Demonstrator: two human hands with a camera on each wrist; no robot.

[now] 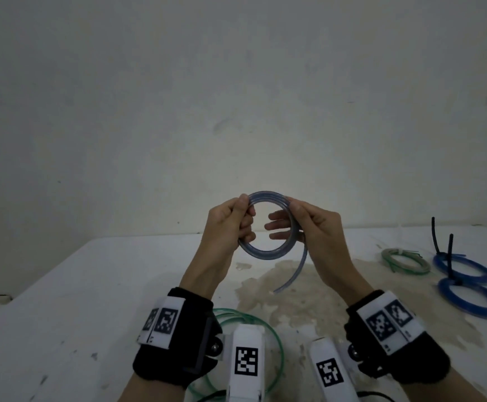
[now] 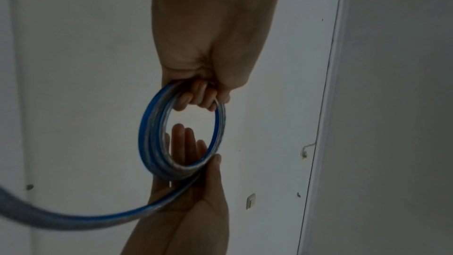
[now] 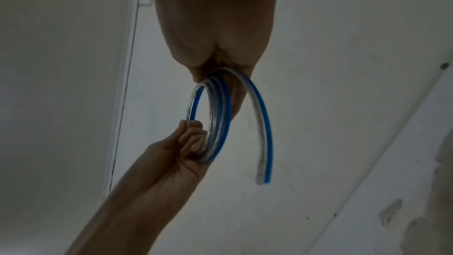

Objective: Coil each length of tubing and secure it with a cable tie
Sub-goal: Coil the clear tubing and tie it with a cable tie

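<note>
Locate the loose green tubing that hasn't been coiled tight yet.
In the head view the loose green tubing lies on the white table at the near edge, beneath the wrists, mostly hidden by the left wrist camera.

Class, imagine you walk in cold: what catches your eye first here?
Both hands, left hand and right hand, hold up a clear tubing coil with a blue stripe, its free end dangling. On the white table at right lie two blue coils with black cable ties.
</note>
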